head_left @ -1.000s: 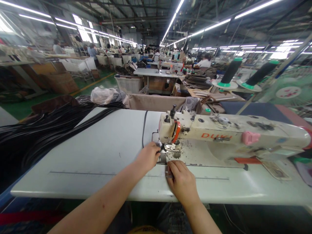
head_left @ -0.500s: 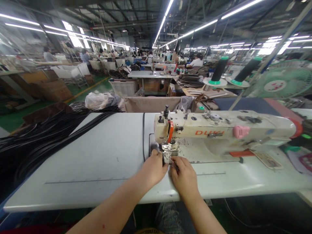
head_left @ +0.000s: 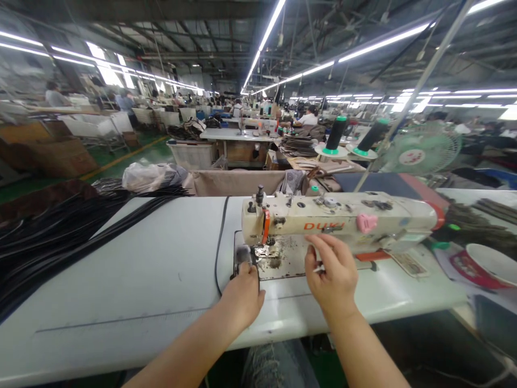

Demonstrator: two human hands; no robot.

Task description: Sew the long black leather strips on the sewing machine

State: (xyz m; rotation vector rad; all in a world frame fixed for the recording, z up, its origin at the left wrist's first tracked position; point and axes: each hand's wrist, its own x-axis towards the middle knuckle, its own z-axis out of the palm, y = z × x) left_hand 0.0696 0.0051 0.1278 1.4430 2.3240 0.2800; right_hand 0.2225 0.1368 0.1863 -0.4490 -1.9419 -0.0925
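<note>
A cream sewing machine [head_left: 396, 218] stands on the white table [head_left: 121, 280]. A thin black strap [head_left: 218, 253] runs from the table's back edge toward me and curves in to the needle plate [head_left: 283, 261]. My left hand [head_left: 241, 295] rests on the table with its fingers closed on the strap's end, just left of the presser foot [head_left: 264, 250]. My right hand [head_left: 333, 269] is lifted in front of the machine's arm, fingers loosely curled, and a small pale sliver that I cannot name shows at the thumb.
A heap of long black straps [head_left: 52, 231] covers the table's left end. Two dark thread cones [head_left: 335, 134] and a green fan [head_left: 416, 153] stand behind the machine. A red and white bowl [head_left: 484, 264] sits at the right. Other workers sit at benches far behind.
My right hand has left the needle plate and risen to the right, in front of the machine's arm. My left hand has drawn back toward me with the strap. My head has turned right.
</note>
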